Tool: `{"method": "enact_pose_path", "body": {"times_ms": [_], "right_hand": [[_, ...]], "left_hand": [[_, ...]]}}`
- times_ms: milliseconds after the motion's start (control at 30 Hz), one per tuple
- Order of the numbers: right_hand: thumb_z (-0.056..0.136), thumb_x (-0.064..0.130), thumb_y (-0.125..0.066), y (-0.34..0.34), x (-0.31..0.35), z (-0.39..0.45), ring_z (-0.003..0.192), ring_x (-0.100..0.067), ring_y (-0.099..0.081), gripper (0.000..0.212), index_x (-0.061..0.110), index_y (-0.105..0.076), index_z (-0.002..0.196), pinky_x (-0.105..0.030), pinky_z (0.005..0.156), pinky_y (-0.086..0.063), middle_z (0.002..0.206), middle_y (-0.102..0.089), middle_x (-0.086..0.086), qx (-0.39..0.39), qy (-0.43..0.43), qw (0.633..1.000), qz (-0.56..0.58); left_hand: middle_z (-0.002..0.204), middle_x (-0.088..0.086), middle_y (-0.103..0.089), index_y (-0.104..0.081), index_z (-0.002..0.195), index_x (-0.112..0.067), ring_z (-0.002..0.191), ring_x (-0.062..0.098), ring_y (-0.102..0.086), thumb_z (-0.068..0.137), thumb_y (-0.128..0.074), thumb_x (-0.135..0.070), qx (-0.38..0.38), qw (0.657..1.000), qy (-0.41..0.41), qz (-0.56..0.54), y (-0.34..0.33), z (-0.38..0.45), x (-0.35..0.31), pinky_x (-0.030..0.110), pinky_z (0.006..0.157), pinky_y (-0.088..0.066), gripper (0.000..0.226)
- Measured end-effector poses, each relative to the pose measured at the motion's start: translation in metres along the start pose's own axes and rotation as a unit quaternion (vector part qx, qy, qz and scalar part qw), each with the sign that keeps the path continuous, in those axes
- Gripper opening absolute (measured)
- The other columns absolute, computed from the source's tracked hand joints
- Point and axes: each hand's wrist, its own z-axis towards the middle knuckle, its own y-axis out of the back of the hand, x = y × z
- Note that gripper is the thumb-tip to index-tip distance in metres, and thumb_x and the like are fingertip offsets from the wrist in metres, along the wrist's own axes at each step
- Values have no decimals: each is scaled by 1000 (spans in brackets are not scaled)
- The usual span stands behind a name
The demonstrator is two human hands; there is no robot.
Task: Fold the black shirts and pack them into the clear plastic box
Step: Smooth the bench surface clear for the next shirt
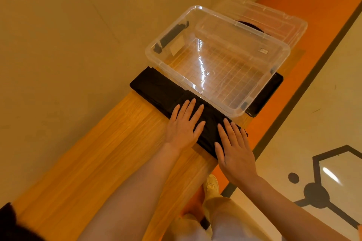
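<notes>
Head view, items on wooden bench (101,142): one black shirt (156,92), folded into a long strip, just beside clear plastic box (217,60), which holds nothing. My left hand (183,125) and right hand (234,148) lie flat on the shirt, fingers straight, gripping nothing. Lid (274,23) behind box.

A person seen from above, from their own head-worn camera. Both forearms are bare, with no sleeves, watches, rings or bracelets visible on the left hand (183,123) or the right hand (234,150). Below the arms, light beige trousers (221,219) cover the legs. One pale cream shoe (211,183) with light stitching shows beneath.
</notes>
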Motion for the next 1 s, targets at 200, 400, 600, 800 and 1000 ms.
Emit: {"method": "enact_pose_path", "body": {"times_ms": [200,400,600,800,1000], "right_hand": [[100,42,-29,12,11,-3,148,-18,-14,51,24,-34,148,-45,119,-12,157,-24,1,3,83,997,6],[101,40,-31,5,53,-6,146,-20,-20,48,24,-39,146,-48,118,-17,156,-28,0,41,188,981,-15],[97,39,-32,-13,112,-13,140,-24,-34,50,20,-46,141,-46,115,-19,150,-40,-4,86,307,947,-40],[93,39,-38,-50,177,-34,132,-26,-44,49,18,-51,136,-45,110,-25,144,-48,-8,124,424,896,-39],[91,37,-39,-79,238,-73,125,-27,-53,47,18,-57,129,-44,107,-27,138,-54,-9,139,524,839,-37]], "left_hand": [[148,9,-42,-47,140,-20,138,25,-38,98,-34,-46,-38,999,1,-21,1,-30,5,46,112,-31,51],[146,8,-44,-47,139,-21,135,24,-41,96,-37,-47,-39,998,47,-21,3,-99,31,44,109,-35,51],[139,7,-53,-53,134,-22,126,25,-49,93,-43,-49,-29,985,169,-28,-4,-194,67,44,106,-36,50],[138,6,-53,-54,132,-22,124,24,-49,94,-41,-48,-68,953,291,-38,-3,-290,89,41,107,-24,48],[140,3,-50,-47,138,-26,127,22,-47,96,-42,-48,-55,906,419,-37,-3,-378,87,39,107,-28,48]]}}
